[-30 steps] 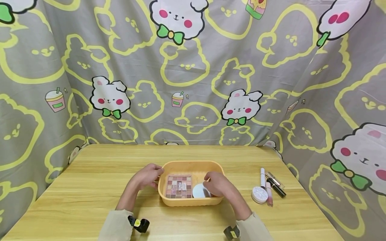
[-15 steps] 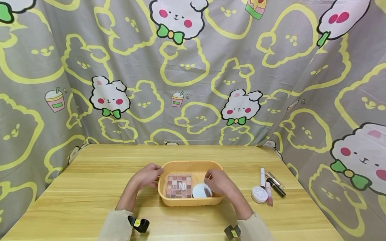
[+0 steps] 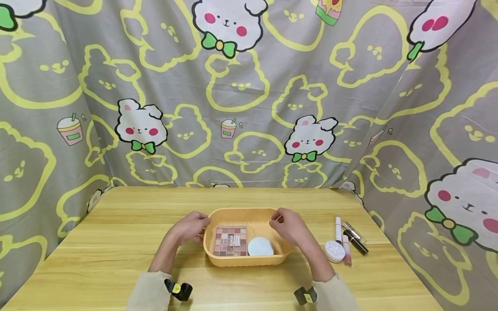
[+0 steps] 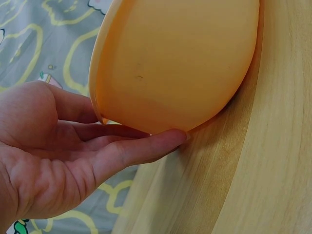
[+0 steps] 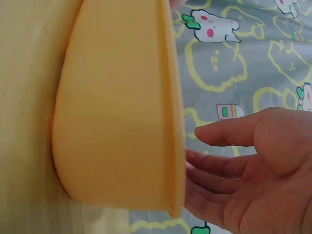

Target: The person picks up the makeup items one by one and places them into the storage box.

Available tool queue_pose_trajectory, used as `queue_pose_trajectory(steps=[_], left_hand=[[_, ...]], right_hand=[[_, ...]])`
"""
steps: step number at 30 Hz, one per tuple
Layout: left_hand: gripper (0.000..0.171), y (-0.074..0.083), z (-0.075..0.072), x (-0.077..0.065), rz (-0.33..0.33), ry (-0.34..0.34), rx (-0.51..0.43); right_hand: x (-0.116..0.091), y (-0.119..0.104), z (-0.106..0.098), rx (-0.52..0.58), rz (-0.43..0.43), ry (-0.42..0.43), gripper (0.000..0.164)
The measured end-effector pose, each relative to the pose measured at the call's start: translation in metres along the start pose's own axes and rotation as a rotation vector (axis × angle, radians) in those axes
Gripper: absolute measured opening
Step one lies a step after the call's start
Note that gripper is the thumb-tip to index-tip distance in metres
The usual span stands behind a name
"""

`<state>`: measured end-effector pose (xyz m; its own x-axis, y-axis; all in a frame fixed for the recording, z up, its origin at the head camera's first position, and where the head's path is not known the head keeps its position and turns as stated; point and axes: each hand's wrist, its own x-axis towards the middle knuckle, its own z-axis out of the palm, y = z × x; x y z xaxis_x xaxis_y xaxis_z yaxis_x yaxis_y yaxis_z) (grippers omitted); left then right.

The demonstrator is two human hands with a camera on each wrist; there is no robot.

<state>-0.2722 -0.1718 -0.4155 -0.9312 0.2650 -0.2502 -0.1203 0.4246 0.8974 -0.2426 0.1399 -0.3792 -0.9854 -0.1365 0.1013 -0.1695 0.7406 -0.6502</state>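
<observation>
My left hand (image 3: pixel 190 226) grips the left end of a yellow-orange plastic basin (image 3: pixel 249 261). In the left wrist view, the basin's end wall (image 4: pixel 180 63) lies between the fingers of that hand. Inside the basin, an eyeshadow palette (image 3: pixel 231 241) with "BACK" printed on it lies at the left. To its right rests a flat round white disc (image 3: pixel 260 246). My right hand (image 3: pixel 288 225) is over the basin's right end, holding nothing, its fingers loosely bent. In the right wrist view, its fingertips are hidden behind the rim, with the thumb apart from it.
On the table (image 3: pixel 128 233), right of the basin, lie a round white case (image 3: pixel 334 251) with a star pattern, a white tube (image 3: pixel 338 229), a pink lip gloss tube (image 3: pixel 347 250) and a black tube (image 3: pixel 357 242). A patterned curtain (image 3: pixel 249 99) encloses the table's back and sides.
My right hand has drawn back from the white disc, up and to the right toward the basin's rim, leaving the disc lying in the basin. My left hand has stayed in place.
</observation>
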Motion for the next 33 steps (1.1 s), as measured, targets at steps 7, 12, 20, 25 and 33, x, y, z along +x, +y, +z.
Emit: queue_pose_trajectory(steps=[7, 12, 20, 25, 33], left_hand=[[0.042, -0.001, 0.000, 0.001, 0.000, -0.007, -0.004], [0.042, 0.000, 0.000, 0.001, 0.000, -0.008, -0.014], [0.042, -0.001, -0.001, 0.001, 0.005, -0.013, -0.014], [0.042, -0.001, -0.001, 0.001, 0.004, -0.015, -0.016], [0.042, -0.001, 0.000, 0.000, -0.001, 0.000, -0.041]], right_hand=[[0.001, 0.007, -0.016, 0.039, 0.042, 0.001, 0.014], [0.001, 0.013, -0.027, 0.007, 0.064, 0.028, 0.018], [0.000, 0.021, -0.040, -0.048, 0.074, 0.061, 0.020], [-0.001, 0.028, -0.049, -0.065, 0.115, 0.065, 0.023], [-0.003, 0.041, -0.062, -0.104, 0.173, 0.056, 0.027]])
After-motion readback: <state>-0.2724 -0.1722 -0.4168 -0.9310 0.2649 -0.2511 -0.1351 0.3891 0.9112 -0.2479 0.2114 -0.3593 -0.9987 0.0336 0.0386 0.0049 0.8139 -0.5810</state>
